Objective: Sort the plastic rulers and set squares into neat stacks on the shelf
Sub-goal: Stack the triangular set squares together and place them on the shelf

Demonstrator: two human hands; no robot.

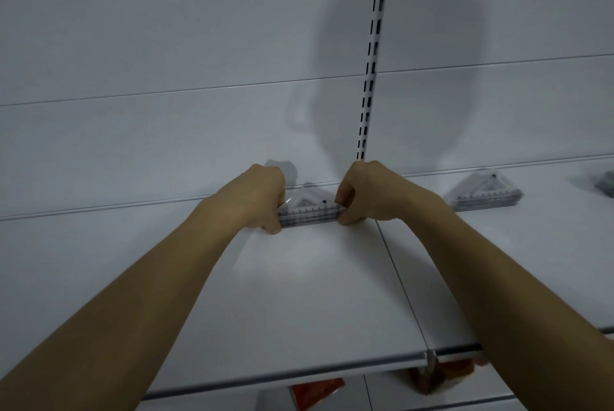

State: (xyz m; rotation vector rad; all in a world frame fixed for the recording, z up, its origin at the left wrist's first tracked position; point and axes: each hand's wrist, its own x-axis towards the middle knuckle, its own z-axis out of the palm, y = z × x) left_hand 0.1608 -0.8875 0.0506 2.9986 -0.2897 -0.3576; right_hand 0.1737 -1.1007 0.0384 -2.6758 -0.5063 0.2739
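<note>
Left hand (262, 198): grip curled round the left end of a stack of set squares (310, 211). Right hand (362, 194): grip pinching the right end. Stack: lies at the shelf's (299, 294) back edge, near the upright rail (373, 62). Likely light, stiff, slippery clear plastic; best squeezed at both ends. Second stack (485, 193): back edge, to the right.

The person is showing two bare forearms reaching in from the bottom corners, wearing no visible sleeves, watch, bracelets or gloves, with the left hand (257, 196) and the right hand (368, 193) likewise showing bare, with no rings visible on the fingers.
</note>
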